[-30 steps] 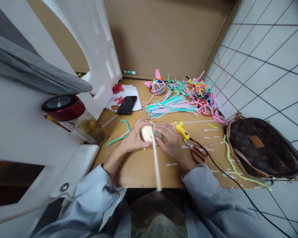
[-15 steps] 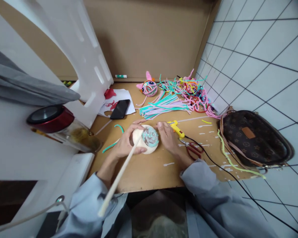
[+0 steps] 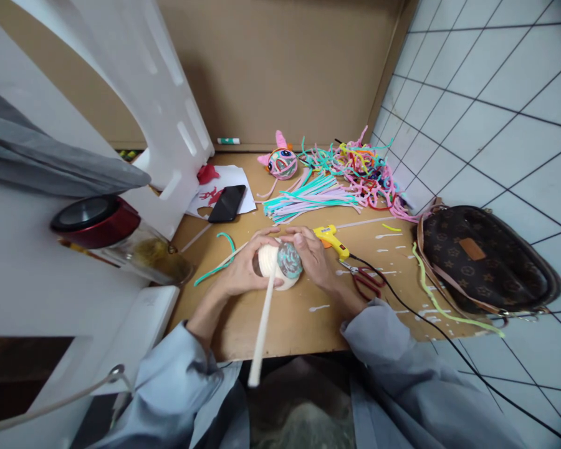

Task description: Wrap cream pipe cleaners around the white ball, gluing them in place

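Note:
A ball partly wrapped in cream chenille strip sits between my hands, its uncovered face patterned teal and grey. My left hand is closed round the wrapped left side, thumb below and fingers above. My right hand curls against the ball's right and upper side, its fingertips on the surface. From the ball a loose cream strip hangs toward me, past the table's front edge. Just right of my right hand lie a yellow glue gun and scissors with dark red handles.
At the back are a pink-eared ball figure, teal and lilac chenille stems and a tangled stem pile. A phone rests on paper. A glass bottle stands left, a brown bag right. The glue gun's cord runs right.
My right hand came off the ball and is back on it. The ball turned, showing more of its teal face, while the loose strip swung left and then back toward the middle.

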A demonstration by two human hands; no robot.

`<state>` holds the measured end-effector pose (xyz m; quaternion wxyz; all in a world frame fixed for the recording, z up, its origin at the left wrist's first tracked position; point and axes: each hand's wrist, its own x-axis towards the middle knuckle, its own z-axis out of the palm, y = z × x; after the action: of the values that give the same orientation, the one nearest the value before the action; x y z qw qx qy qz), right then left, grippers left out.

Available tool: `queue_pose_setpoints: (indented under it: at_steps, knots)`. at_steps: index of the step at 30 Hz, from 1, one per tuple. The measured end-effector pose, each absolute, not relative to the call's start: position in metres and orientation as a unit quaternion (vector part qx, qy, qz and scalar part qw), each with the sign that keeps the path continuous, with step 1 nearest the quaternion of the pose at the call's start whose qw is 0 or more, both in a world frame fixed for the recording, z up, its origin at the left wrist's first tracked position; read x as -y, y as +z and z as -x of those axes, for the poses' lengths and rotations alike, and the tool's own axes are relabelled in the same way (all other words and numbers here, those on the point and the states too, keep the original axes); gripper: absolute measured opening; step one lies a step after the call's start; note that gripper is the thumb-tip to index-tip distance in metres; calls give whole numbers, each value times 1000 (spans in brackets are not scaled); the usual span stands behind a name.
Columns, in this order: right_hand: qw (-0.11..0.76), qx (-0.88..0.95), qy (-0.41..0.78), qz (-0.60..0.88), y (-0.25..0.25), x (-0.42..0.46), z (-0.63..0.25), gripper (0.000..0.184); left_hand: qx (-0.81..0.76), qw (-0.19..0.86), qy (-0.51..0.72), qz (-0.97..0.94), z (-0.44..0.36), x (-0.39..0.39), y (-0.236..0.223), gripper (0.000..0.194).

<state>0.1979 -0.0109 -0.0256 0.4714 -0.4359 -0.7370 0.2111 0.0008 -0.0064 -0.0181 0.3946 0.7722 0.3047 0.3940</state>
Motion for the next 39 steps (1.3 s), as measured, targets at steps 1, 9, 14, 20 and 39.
queue_pose_setpoints:
  at_steps: [1,9,14,20,39]
  knots:
    - [473,736,225,430,-24,12,-197,67,-303,391,391,-776,-1,7,-17,63]
    - [534,660,178,496,-14,-2,-220,51,-371,401,415,-728,-1,5,-15,62]
    - [324,626,37,708,-9,-13,-246,35,-440,405,438,-671,2,0,-20,66]
    - [91,623,15,777,-8,-7,-239,55,-446,413,454,-652,1,-4,-26,67]
    - [339,598,-13,726,-8,-10,-246,39,-450,467,441,-620,1,-2,-13,62]
